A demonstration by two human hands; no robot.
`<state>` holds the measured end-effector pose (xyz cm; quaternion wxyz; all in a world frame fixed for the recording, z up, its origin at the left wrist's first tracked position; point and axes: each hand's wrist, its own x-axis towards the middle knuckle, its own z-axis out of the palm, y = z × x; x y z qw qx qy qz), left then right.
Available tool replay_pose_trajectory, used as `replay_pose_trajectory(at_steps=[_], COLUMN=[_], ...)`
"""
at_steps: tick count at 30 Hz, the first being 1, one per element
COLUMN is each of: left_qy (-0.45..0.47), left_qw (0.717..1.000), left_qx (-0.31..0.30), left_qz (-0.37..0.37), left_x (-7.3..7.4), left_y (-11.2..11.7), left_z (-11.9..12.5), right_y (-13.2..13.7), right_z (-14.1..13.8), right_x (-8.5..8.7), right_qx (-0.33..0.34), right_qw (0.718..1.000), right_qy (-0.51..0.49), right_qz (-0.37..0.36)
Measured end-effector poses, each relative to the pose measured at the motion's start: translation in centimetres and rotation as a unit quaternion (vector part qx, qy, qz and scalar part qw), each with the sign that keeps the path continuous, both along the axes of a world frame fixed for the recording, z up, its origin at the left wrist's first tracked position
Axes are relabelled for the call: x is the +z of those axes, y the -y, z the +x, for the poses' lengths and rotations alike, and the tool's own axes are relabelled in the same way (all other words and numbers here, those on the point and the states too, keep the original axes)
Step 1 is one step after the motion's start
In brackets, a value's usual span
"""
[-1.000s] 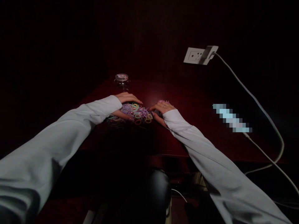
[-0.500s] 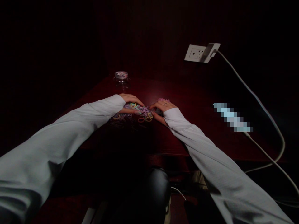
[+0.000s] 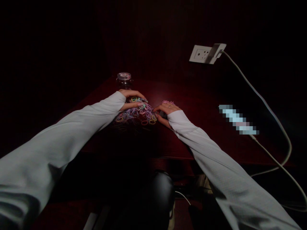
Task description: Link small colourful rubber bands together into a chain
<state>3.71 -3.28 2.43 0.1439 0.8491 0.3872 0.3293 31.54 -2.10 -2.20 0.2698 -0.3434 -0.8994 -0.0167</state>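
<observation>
In the head view, the left hand (image 3: 129, 93) has lifted and drawn its thumb up toward its fingers over the pile of coloured elastic bands (image 3: 134, 112), which lies on the table (image 3: 158, 92) between the hands, nearer than the lidded jar (image 3: 124, 81). Bands show between thumb and fingers, though whether the grip is clamped on them cannot be told; the shift bares more of the pile's near side, suggesting some are being gathered up. The right hand (image 3: 166, 109) has hardly moved, fingers curled at the pile's right edge, its grip too dim to judge.
</observation>
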Motion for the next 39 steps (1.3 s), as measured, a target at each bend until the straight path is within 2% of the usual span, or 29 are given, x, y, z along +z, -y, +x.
replay_pose_trajectory(at_steps=[11,25,32,39], left_qy=[0.035,0.077,0.098,0.115], left_qw=[0.999,0.995,0.993,0.991], left_qx=[0.018,0.051,0.052,0.067], left_qz=[0.001,-0.027,-0.031,-0.033], left_x=[-0.2,-0.2,-0.5,-0.4], left_y=[0.3,0.3,0.3,0.4], left_z=[0.3,0.3,0.5,0.6], right_y=[-0.4,0.3,0.4,-0.6], right_z=[0.0,0.5,0.2,-0.1], right_x=[-0.5,0.4,0.2,-0.5], right_qx=[0.014,0.041,0.033,0.019], right_qw=[1.000,0.999,0.999,1.000], right_qy=[-0.012,0.002,-0.020,-0.016], right_qz=[0.006,0.001,0.012,-0.006])
